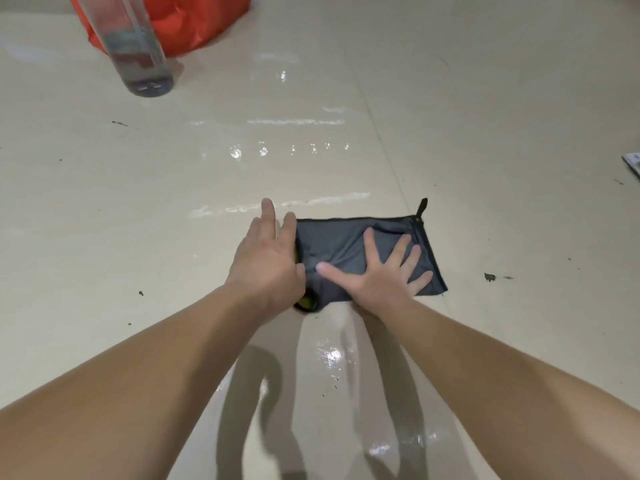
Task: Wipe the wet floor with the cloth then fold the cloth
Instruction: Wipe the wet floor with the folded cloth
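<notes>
A dark grey cloth [332, 244] lies flat on the glossy cream tiled floor [173, 202], with a small black loop at its far right corner. My right hand [384, 271] presses flat on the cloth's right half, fingers spread. At the cloth's left edge my left hand [266, 258] holds the edge with the thumb and lower fingers, while its other fingers point forward. A bit of yellow-green shows under the left hand. Wet streaks [280, 206] glisten on the floor just beyond the cloth.
A clear plastic bottle [138, 53] stands at the far left in front of an orange-red bag [194, 22]. Small dark specks dot the tiles, one near the cloth's right side [489, 277]. A printed paper edge [632, 164] shows at the far right.
</notes>
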### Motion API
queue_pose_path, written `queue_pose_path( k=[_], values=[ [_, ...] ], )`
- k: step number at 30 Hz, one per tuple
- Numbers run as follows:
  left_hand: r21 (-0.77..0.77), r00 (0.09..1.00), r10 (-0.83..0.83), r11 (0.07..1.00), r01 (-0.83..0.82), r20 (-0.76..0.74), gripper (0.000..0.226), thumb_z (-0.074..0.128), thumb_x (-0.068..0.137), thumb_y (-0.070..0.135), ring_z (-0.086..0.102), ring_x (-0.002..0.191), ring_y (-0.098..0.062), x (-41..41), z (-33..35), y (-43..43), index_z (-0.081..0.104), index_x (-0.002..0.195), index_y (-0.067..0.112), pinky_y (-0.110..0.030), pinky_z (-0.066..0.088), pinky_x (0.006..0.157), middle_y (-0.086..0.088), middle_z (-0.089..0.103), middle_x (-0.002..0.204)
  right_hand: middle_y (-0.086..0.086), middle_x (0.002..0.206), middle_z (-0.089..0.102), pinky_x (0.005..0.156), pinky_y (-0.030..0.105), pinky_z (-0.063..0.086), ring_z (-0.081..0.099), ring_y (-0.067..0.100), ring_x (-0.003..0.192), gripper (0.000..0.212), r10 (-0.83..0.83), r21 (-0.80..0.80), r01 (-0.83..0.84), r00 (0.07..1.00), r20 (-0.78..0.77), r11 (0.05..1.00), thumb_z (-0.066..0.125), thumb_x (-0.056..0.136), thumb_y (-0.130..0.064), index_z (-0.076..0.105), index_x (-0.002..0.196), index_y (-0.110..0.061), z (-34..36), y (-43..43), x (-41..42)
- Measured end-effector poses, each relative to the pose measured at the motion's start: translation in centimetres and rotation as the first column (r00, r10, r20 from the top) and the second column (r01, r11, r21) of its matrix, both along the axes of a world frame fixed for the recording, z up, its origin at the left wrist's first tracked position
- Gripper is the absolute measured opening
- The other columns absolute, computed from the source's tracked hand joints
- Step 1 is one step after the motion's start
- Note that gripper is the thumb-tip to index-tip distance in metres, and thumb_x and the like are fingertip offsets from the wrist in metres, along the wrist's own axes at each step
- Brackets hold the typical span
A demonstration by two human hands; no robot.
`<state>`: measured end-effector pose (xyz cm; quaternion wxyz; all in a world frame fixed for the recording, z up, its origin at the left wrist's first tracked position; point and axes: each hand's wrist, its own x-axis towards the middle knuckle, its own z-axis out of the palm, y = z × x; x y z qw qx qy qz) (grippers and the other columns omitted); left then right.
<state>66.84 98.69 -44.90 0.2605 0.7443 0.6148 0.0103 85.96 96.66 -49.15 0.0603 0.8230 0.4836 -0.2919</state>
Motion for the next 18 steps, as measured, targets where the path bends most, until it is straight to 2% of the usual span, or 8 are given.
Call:
queue_pose_path(
  k=[4,8,12,15,18],
  values=[
    [-0.024,0.997,0.066,0.998,-0.066,-0.029,0.082,0.05,0.099,0.025,-0.004,0.158,-0.028,-1.3,-0.6,1.0,0.001,0.164,0.021,-0.04,0.017,0.126,-0.007,-0.024,0.169,0.007,0.167,-0.031,0.115,0.069,-0.016,-0.03,0.034,0.152,0.13,0.007,0.024,-0.007,1.0,0.003,1.0,0.024,0.042,-0.115,-0.015,0.153,-0.059,-0.1,3.9,2.9],
    [-0.053,0.992,0.126,0.991,-0.126,-0.002,0.082,0.049,0.1,0.025,-0.004,0.158,-0.025,-2.3,-1.5,0.6,-0.001,0.164,0.021,-0.037,0.012,0.126,-0.007,-0.023,0.17,0.008,0.167,-0.028,0.115,0.07,-0.017,-0.028,0.035,0.153,0.115,-0.042,0.03,0.041,0.999,0.029,0.999,0.012,0.054,-0.111,-0.016,0.153,-0.058,-0.8,7.4,4.8],
    [-0.067,0.99,0.14,0.988,-0.14,0.001,0.081,0.049,0.101,0.025,0.0,0.158,-0.025,-3.7,-1.7,-0.8,-0.001,0.163,0.017,-0.035,0.016,0.126,-0.01,-0.021,0.169,0.013,0.169,-0.023,0.114,0.073,-0.013,-0.023,0.038,0.153,0.084,-0.131,0.087,0.123,0.988,0.086,0.989,0.006,0.083,-0.09,-0.01,0.157,-0.053,-2.0,10.5,5.1],
    [-0.051,0.989,0.127,0.99,-0.131,-0.074,0.081,0.048,0.1,0.031,0.007,0.157,-0.028,-5.9,-1.1,-2.4,-0.002,0.162,0.013,-0.036,0.022,0.124,-0.015,-0.016,0.169,0.016,0.169,-0.019,0.113,0.075,-0.012,-0.021,0.041,0.154,0.07,-0.222,0.153,0.206,0.971,0.092,0.966,0.006,0.094,-0.072,-0.005,0.159,-0.049,-3.0,12.5,3.7],
    [-0.103,0.976,0.187,0.975,-0.198,-0.109,0.082,0.049,0.098,0.03,0.019,0.154,-0.03,-9.0,-0.5,-4.7,0.001,0.163,0.017,-0.037,0.026,0.122,-0.01,-0.017,0.17,0.017,0.169,-0.018,0.114,0.073,-0.012,-0.02,0.042,0.154,0.066,-0.136,0.178,0.115,0.984,0.111,0.977,0.006,0.099,-0.065,-0.004,0.161,-0.044,-3.4,13.3,-0.2]
  ],
)
